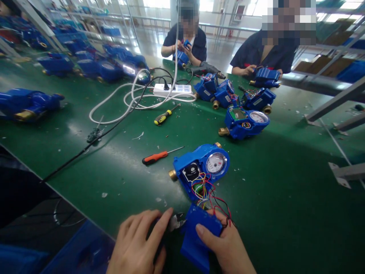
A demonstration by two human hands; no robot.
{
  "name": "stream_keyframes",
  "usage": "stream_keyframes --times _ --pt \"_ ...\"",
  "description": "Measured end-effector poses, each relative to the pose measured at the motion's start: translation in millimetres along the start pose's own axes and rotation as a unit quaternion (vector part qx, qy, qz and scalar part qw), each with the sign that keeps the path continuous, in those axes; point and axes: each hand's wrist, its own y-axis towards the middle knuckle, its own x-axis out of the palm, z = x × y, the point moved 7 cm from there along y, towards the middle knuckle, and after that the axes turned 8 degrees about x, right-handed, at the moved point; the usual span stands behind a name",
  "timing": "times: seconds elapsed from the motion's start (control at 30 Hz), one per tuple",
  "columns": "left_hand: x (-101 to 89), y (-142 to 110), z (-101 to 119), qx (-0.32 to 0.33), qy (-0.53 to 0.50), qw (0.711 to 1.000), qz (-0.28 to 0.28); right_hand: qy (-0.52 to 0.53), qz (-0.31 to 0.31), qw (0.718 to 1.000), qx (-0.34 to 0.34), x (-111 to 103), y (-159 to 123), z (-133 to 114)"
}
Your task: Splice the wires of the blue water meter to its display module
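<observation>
My right hand (225, 243) grips a blue plastic cover (199, 236), thumb pressed on its face. Thin red, black, yellow and white wires (203, 186) run from behind the cover into an opened blue water meter (194, 171) with a round dial and brass ends. To the left of the cover, my left hand (142, 239) is closed around a pair of cutting pliers (177, 220); their dark handles are mostly hidden by the fingers. The pliers' jaws are close to the cover's left edge; I cannot tell whether they touch it.
An orange screwdriver (155, 157) and a yellow screwdriver (163, 117) lie beyond the meter. A black cable (114, 127) crosses the left side near a power strip (172, 90). Another opened meter (246, 121) stands at right. Two people work across the green table (285, 160).
</observation>
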Motion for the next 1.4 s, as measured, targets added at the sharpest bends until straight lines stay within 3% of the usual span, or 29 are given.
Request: stream_keyframes --times 0.13,0.53,0.8,1.4 --pt "5.2 0.8 4.4 0.040 0.035 0.999 -0.009 0.030 -0.007 0.999 0.010 2.8 0.4 1.9" --pt "8.8 -0.5 8.2 0.046 0.110 0.992 -0.033 0.088 0.021 0.996 0.024 6.3 0.8 8.8" --pt "15.1 -0.9 15.4 0.073 0.175 0.980 -0.060 -0.006 0.054 0.998 -0.020 10.0 -3.7 -8.6" --pt "21.8 0.0 16.8 0.089 0.148 0.980 -0.100 -0.109 0.090 0.988 -0.057 6.6 -4.8 -17.1"
